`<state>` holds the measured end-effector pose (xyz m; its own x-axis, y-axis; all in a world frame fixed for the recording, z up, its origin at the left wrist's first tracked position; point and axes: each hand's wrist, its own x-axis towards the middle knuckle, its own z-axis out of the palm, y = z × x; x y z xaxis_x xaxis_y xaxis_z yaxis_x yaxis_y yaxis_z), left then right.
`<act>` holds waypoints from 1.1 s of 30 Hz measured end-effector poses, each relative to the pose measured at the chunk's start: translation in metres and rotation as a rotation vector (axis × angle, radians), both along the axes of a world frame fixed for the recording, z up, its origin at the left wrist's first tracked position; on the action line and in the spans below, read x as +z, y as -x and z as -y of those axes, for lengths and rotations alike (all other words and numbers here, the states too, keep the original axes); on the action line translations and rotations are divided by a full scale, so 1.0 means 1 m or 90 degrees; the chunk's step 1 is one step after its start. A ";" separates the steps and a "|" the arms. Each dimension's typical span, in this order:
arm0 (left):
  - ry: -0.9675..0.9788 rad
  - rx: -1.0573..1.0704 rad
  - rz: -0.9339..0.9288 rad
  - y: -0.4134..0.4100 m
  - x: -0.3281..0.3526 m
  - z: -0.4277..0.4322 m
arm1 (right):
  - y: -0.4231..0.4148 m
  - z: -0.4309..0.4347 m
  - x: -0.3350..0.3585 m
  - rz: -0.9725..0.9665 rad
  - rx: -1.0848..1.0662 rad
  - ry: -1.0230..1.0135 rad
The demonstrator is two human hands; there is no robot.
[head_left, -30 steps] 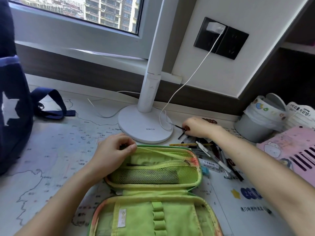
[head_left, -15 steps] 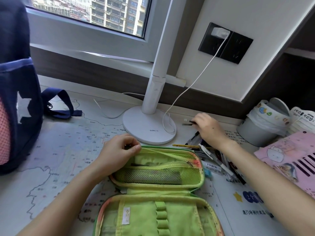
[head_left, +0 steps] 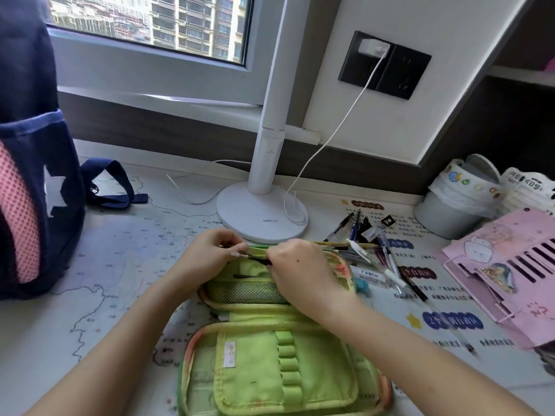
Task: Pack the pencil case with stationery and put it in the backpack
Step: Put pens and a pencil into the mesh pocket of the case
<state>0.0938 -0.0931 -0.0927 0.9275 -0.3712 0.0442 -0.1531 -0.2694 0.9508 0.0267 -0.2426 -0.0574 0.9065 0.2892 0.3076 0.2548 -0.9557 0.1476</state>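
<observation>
— Where's the pen (head_left: 259, 259)?
— Pinched in my right hand (head_left: 300, 273), over the pencil case's (head_left: 258, 373) far rim and lying lengthwise along it. Its tip points at my left hand (head_left: 207, 255), which pinches that rim.
— Backpack (head_left: 33, 187)?
— Left of the case, well apart.

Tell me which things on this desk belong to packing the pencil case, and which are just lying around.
For the job: green pencil case, thin black pen or refill pinched in the right hand, left hand holding the case's rim, loose pens, backpack.
Lying about: desk lamp, charger cable, lined bin, pink folder.
</observation>
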 end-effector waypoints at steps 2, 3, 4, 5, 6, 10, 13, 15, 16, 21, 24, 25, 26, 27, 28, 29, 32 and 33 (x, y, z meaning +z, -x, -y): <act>0.003 -0.005 -0.010 0.001 0.002 0.000 | 0.002 0.002 0.000 0.035 -0.007 0.053; 0.010 -0.010 -0.019 0.001 0.004 0.000 | 0.002 0.004 -0.003 0.031 -0.006 0.050; 0.009 -0.013 -0.023 0.001 0.005 0.000 | 0.003 0.006 -0.007 0.025 -0.012 0.055; 0.001 -0.014 -0.019 0.002 0.006 0.000 | 0.004 0.006 -0.007 -0.001 -0.027 0.064; -0.011 -0.013 -0.010 0.002 0.005 0.001 | 0.004 0.006 -0.006 -0.010 -0.044 0.073; -0.016 -0.006 0.006 0.002 0.004 0.001 | 0.008 0.010 0.001 -0.083 -0.071 -0.020; -0.013 -0.012 0.024 0.003 0.004 0.000 | 0.015 0.031 0.013 0.004 -0.063 -0.330; -0.011 -0.019 0.035 0.003 0.004 0.000 | 0.005 0.070 0.014 0.153 -0.205 -0.377; -0.012 -0.019 0.038 0.003 0.004 0.000 | -0.003 0.094 0.015 0.163 -0.307 -0.340; 0.007 -0.008 0.034 -0.001 0.002 0.002 | -0.033 0.171 -0.002 -0.098 -0.550 -0.293; 0.016 -0.011 0.041 -0.001 0.001 0.002 | -0.044 0.176 -0.009 -0.114 -0.515 -0.226; 0.016 -0.017 0.046 -0.002 0.000 0.001 | -0.047 0.176 -0.011 -0.108 -0.504 -0.181; 0.013 -0.021 0.050 -0.002 0.000 0.001 | -0.048 0.174 -0.010 -0.107 -0.499 -0.129; 0.010 -0.023 0.055 -0.003 -0.001 0.000 | -0.048 0.172 -0.010 -0.097 -0.486 -0.075; 0.009 -0.025 0.059 -0.004 -0.002 0.000 | -0.046 0.170 -0.008 -0.084 -0.482 -0.016; 0.008 -0.026 0.061 -0.004 -0.003 -0.001 | -0.044 0.171 -0.008 -0.056 -0.480 0.036; 0.004 -0.029 0.065 -0.005 -0.004 -0.001 | -0.030 0.176 0.002 0.154 -0.498 0.045; 0.005 -0.029 0.063 -0.005 -0.004 -0.001 | -0.020 0.179 0.009 0.273 -0.503 -0.022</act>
